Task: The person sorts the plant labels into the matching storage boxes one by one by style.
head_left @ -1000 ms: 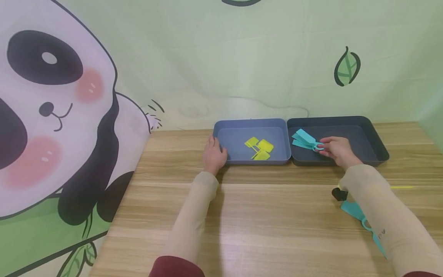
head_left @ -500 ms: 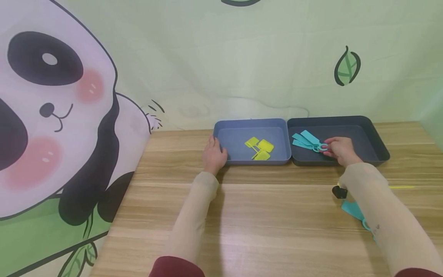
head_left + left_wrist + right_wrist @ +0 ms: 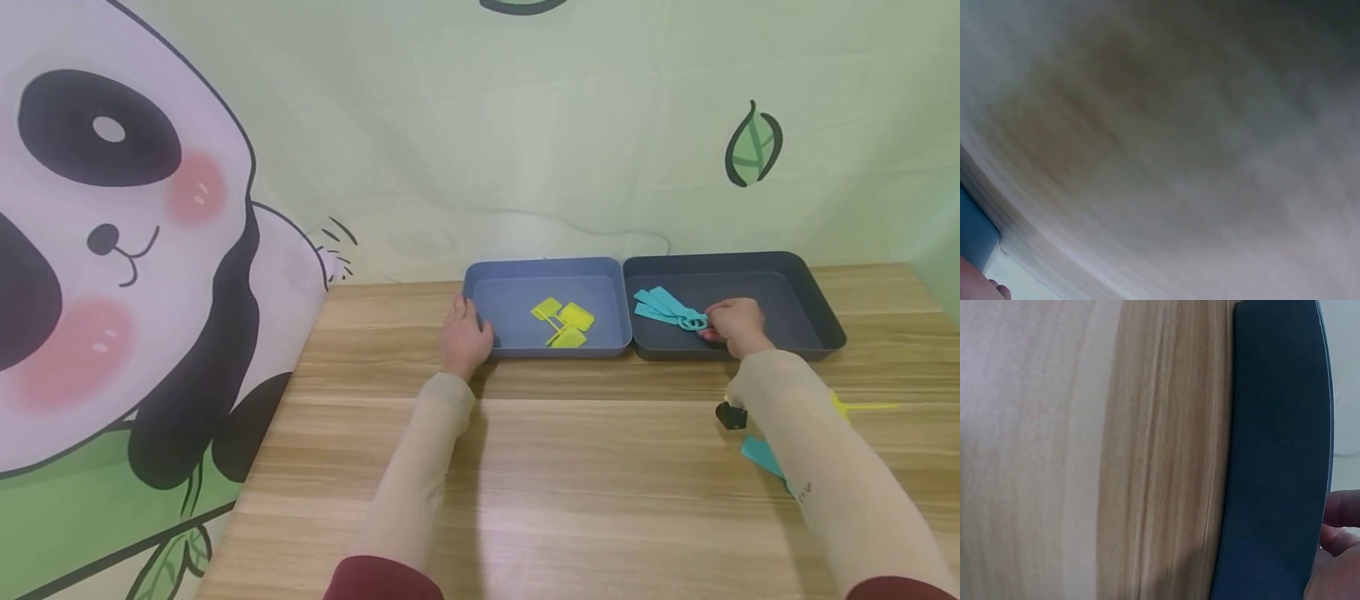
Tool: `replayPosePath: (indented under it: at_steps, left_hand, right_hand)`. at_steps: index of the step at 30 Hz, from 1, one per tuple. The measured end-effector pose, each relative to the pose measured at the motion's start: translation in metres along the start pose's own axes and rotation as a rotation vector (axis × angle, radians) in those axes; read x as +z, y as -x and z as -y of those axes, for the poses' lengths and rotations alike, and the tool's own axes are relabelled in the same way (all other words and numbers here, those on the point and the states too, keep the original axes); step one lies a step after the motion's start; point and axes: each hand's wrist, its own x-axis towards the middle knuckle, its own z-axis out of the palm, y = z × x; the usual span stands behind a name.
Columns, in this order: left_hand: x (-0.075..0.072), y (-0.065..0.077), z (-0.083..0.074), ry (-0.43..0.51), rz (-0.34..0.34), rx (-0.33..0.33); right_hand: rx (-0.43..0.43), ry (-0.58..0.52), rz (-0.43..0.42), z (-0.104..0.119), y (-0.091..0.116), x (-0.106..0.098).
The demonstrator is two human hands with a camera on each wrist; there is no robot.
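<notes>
My left hand (image 3: 465,340) holds the left end of a blue tray (image 3: 551,348), its thumb over the inside and its fingers along the outer edge. Inside that tray lie several yellow thin-stemmed tags (image 3: 575,316). My right hand (image 3: 737,325) reaches into the dark grey tray (image 3: 795,292) beside it and pinches the ring end of a turquoise tag (image 3: 671,300). Other turquoise tags fan out there with their rings overlapping. In the right wrist view, fingers (image 3: 1342,509) show past the dark tray's outer wall (image 3: 1275,456). The left wrist view catches mostly blurred tabletop.
On the wooden table (image 3: 600,483), a black angular piece (image 3: 731,416) lies by the right sleeve. Another turquoise tag (image 3: 762,455) and a yellow stemmed piece (image 3: 870,407) are partly hidden by the right forearm. A panda-printed cloth (image 3: 420,150) hangs behind the trays.
My right hand has shifted slightly to the right, bringing the turquoise tag's ring over the other rings and its blade in among the fan. The left hand stays on the blue tray.
</notes>
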Motion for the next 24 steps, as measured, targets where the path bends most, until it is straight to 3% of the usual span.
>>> replayPosePath:
  at_steps: [7,14,24]
  left_hand:
    - [-0.001,0.001,-0.002,0.008,-0.004,0.006]
    - [-0.003,0.002,-0.002,0.014,0.011,0.012]
    - [-0.007,0.002,-0.002,0.006,0.029,0.024]
  right_hand:
    - [-0.009,0.036,-0.015,-0.004,-0.003,-0.002]
    - [-0.098,0.181,-0.089,-0.043,-0.060,-0.002]
    - [-0.228,0.296,-0.154,-0.051,-0.064,-0.008]
